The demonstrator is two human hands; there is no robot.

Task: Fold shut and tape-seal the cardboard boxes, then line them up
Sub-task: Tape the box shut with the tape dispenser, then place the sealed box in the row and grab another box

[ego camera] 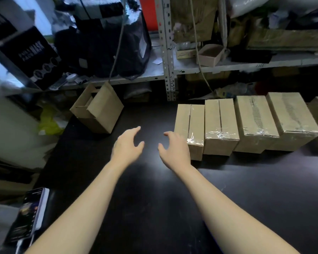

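Several taped cardboard boxes stand side by side along the right of the dark table (pixel 136 189); the nearest is the leftmost sealed box (pixel 190 123), with clear tape across its seam. An unsealed box (pixel 99 110) with its flaps up sits tilted at the table's far left. My left hand (pixel 127 143) and my right hand (pixel 174 147) hover over the table's middle, fingers spread and relaxed, holding nothing. My right hand is just left of the leftmost sealed box, partly covering its near corner.
A phone (pixel 28 215) with a lit screen lies at the table's near left corner, a cable plugged in. A metal shelf (pixel 168 52) loaded with bags, boxes and a hanging cord runs behind the table. Yellow plastic (pixel 48 121) lies left of the table.
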